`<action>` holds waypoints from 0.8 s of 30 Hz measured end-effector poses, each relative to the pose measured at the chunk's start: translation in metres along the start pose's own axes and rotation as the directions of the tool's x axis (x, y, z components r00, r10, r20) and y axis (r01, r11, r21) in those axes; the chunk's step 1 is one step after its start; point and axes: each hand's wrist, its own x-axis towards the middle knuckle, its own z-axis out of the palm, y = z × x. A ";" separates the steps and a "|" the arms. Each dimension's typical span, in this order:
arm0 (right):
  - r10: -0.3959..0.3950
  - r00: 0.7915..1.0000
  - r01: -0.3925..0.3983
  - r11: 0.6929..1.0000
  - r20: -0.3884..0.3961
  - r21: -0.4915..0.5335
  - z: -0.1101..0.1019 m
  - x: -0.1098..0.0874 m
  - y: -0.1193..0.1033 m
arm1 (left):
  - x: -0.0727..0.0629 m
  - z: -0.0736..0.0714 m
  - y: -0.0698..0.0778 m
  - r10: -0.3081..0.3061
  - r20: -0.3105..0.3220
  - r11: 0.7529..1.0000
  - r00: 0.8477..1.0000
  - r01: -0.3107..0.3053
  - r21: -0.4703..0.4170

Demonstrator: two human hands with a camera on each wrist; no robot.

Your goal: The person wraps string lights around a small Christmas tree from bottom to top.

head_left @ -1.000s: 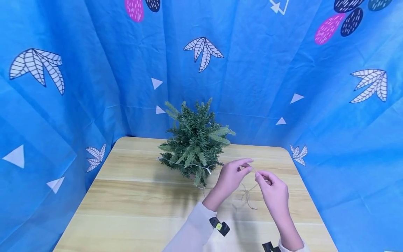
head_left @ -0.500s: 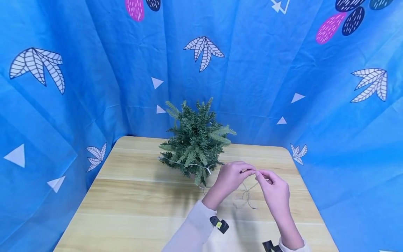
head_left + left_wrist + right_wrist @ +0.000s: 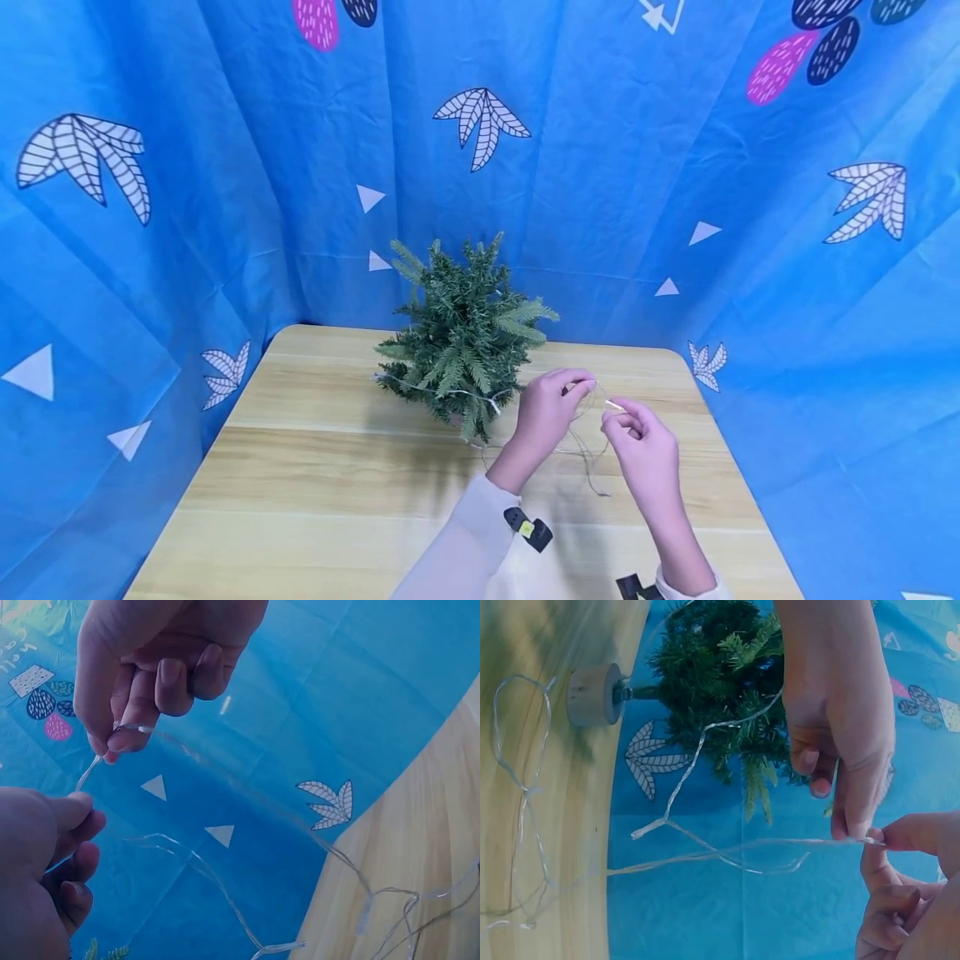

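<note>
A string of fairy lights (image 3: 682, 859) on thin clear wire runs between both hands and trails down to the table. My left hand (image 3: 545, 410) pinches the wire between thumb and fingertips, raised right of the small artificial Christmas tree (image 3: 459, 333). Close beside it, my right hand (image 3: 643, 446) pinches the same string, with a pale bulb (image 3: 614, 406) at its fingertips. In the left wrist view, a short stretch of wire spans from the left hand (image 3: 45, 862) to the right hand (image 3: 172, 660). Part of the string lies across the tree's lower front branches.
The tree stands on a round wooden base (image 3: 592, 696) toward the back of the wooden table (image 3: 300, 475). Loose wire loops (image 3: 525, 787) lie on the tabletop near it. A blue patterned curtain (image 3: 600, 167) closes off the back and both sides.
My hands came together at the fingertips half a second ago and have since parted a little. The left hand has shifted up and leftward; wire and a bulb now show between them.
</note>
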 end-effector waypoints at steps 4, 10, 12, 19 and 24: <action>-0.012 1.000 0.012 1.000 -0.003 -0.009 0.000 -0.003 0.001 | 0.004 0.000 0.000 -0.136 -0.025 0.989 0.990 0.135 -0.055; -0.033 0.999 0.032 0.998 -0.019 -0.062 -0.004 -0.007 0.009 | 0.011 0.001 -0.001 -0.259 -0.038 0.957 0.965 0.251 -0.143; -0.030 0.999 0.028 0.996 -0.015 -0.083 -0.006 -0.008 0.011 | 0.014 0.001 -0.002 -0.289 -0.043 0.944 0.956 0.277 -0.177; -0.014 1.000 0.012 0.995 -0.014 -0.096 -0.010 -0.009 0.015 | 0.015 0.003 -0.003 -0.355 -0.038 0.920 0.934 0.341 -0.194; -0.044 0.996 0.037 0.995 -0.073 -0.090 -0.010 0.000 0.014 | 0.010 0.005 -0.002 -0.328 0.044 0.933 0.944 0.331 -0.142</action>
